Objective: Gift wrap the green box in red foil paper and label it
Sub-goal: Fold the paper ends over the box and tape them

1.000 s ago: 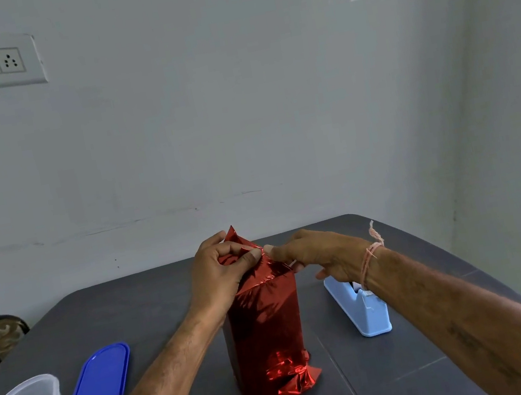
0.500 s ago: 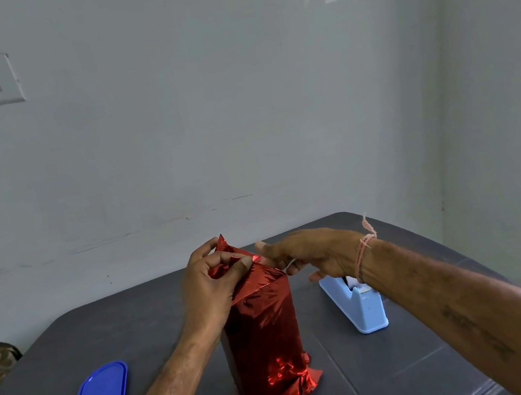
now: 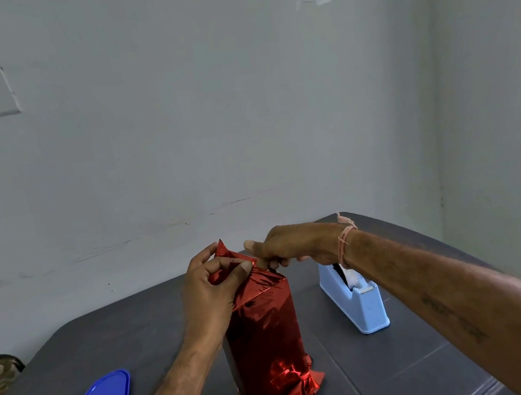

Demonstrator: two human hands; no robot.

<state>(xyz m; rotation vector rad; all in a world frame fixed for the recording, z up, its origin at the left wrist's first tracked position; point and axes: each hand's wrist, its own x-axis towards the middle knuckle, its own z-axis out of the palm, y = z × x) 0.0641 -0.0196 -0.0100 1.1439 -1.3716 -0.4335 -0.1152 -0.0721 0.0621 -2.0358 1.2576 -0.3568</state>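
A tall parcel of shiny red foil paper (image 3: 265, 332) stands upright on the dark grey worktop (image 3: 131, 342), directly beneath both sets of fingers. The green box is wholly covered inside it, with none of it showing. The left hand (image 3: 211, 289) has its fingers (image 3: 215, 266) and thumb pinched on the folded peak of foil at the top. The right hand (image 3: 291, 244) meets it from the far side, fingers curled close against the same fold, thumb raised. Whether they hold a strip of tape or only foil, I cannot tell. A pale blue plastic tape dispenser (image 3: 357, 302) sits just beyond and below the right fingers.

It looks to me like the top end is being closed. To do it well, the left pinch should press the crease flat and firm while the right lays tape squarely across it, because foil springs back open.
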